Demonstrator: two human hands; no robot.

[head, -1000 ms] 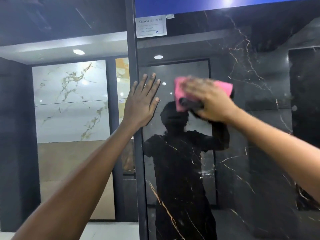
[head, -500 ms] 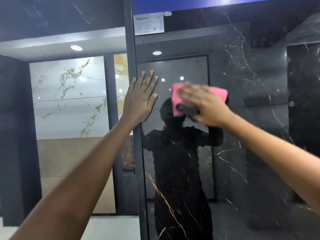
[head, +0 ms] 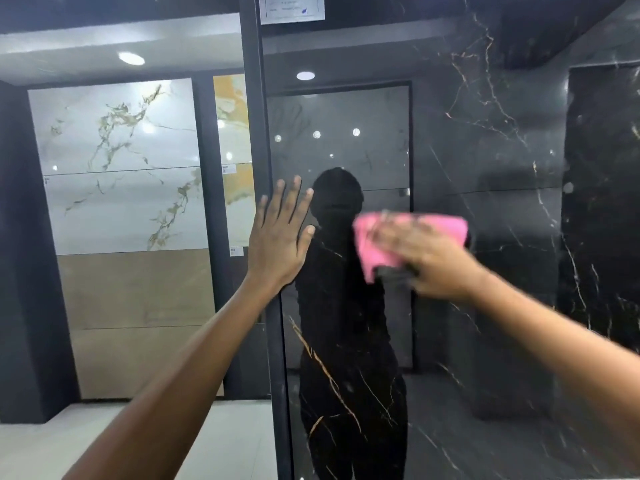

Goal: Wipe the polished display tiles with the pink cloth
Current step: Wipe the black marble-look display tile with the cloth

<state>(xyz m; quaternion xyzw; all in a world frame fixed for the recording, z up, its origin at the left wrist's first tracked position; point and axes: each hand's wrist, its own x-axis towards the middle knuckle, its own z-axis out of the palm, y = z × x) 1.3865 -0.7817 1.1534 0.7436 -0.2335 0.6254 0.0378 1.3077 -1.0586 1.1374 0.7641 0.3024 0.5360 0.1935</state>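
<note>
Glossy black tile (head: 485, 150) with gold veins fills the right side — mirror-like, reflecting the person's dark silhouette and ceiling spotlights. Left hand (head: 278, 239) flat, fingers straight, pressed on the tile's left edge by the dark frame strip (head: 254, 133). Right hand (head: 427, 259), blurred, presses the pink cloth (head: 374, 251) against the tile at mid-height. White label (head: 292, 8) up top. Behind, left — white marble display tiles (head: 114, 161) over beige ones, pale floor (head: 221, 431).
</note>
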